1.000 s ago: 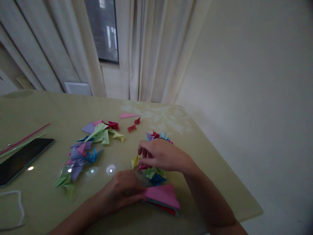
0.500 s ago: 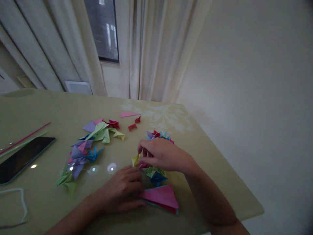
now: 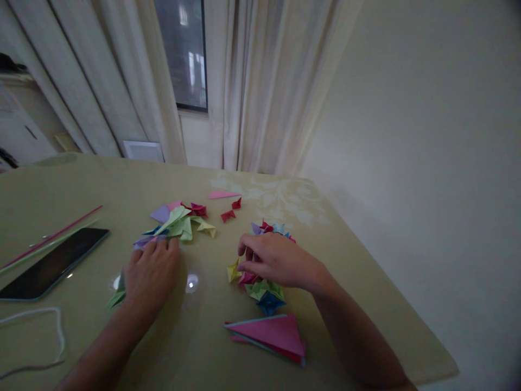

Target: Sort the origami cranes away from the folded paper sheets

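My left hand (image 3: pixel 150 271) lies over the left pile of folded paper pieces, back upward, fingers slightly apart over lilac paper (image 3: pixel 140 241). Its fingertips are partly hidden, and I see nothing held. My right hand (image 3: pixel 272 255) hovers at a cluster of small origami pieces, thumb and forefinger curled with a gap between them. A yellow origami piece (image 3: pixel 233 271) sits by the thumb tip. Below the hand show a pink piece (image 3: pixel 247 279), a green piece (image 3: pixel 264 290) and a blue piece (image 3: pixel 270 303). The hand covers the cluster's middle.
A folded pink paper stack (image 3: pixel 272 336) lies near the front. Green folded paper (image 3: pixel 179 222) and red pieces (image 3: pixel 228 215) are farther back. At left lie a phone (image 3: pixel 57 263), a pink stick (image 3: pixel 52 236) and a white cord (image 3: pixel 59 331). The table's right edge borders a wall.
My left hand has moved left and away from me, from beside the yellow piece to the left pile, uncovering the pink stack. My right hand stays at the cluster. The view has shifted slightly.
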Demonstrator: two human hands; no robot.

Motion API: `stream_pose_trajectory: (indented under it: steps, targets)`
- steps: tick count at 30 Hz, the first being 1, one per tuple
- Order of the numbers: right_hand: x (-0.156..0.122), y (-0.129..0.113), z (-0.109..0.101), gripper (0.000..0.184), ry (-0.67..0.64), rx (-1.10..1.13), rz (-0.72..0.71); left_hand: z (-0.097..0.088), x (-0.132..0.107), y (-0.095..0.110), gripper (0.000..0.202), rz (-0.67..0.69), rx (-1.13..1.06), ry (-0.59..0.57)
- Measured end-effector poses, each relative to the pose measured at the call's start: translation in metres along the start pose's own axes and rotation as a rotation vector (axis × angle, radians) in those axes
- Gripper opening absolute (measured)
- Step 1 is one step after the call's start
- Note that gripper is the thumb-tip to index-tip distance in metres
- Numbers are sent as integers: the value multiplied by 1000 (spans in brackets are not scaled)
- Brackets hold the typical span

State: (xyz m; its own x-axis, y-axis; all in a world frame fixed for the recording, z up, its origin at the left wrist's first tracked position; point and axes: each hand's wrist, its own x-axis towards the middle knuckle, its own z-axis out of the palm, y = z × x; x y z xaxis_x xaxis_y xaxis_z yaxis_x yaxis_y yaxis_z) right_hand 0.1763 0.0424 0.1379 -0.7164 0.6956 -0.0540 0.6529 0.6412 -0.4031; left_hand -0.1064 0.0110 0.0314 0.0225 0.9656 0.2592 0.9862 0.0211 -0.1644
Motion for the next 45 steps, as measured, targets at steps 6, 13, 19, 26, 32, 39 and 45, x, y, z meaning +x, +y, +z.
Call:
stream_pose_trajectory:
  steps: [6, 13, 19, 26, 32, 39, 45]
  targets:
    - [4, 2, 4, 12, 74, -27, 5, 6, 5, 22, 18, 214, -699, 272]
    - [11, 4, 12, 15, 98, -15, -82, 6, -7, 56, 22, 167, -1447, 99]
    - [12, 7, 9, 5, 105, 9, -73, 18, -3, 53, 28, 181, -1392, 78]
    - [0, 45, -26, 13, 408, -49, 217, 58, 16, 41, 46, 125, -586, 152]
    - [-4, 79, -42, 27, 430, -262, 505, 65, 21, 44, 52, 142, -430, 31]
    - [-3, 102, -37, 28, 304, -469, 826, 71, 23, 41, 48, 206, -517, 90]
    - [-1, 114, -28, 22, 151, -439, 860, 69, 23, 39, 34, 235, -587, 134]
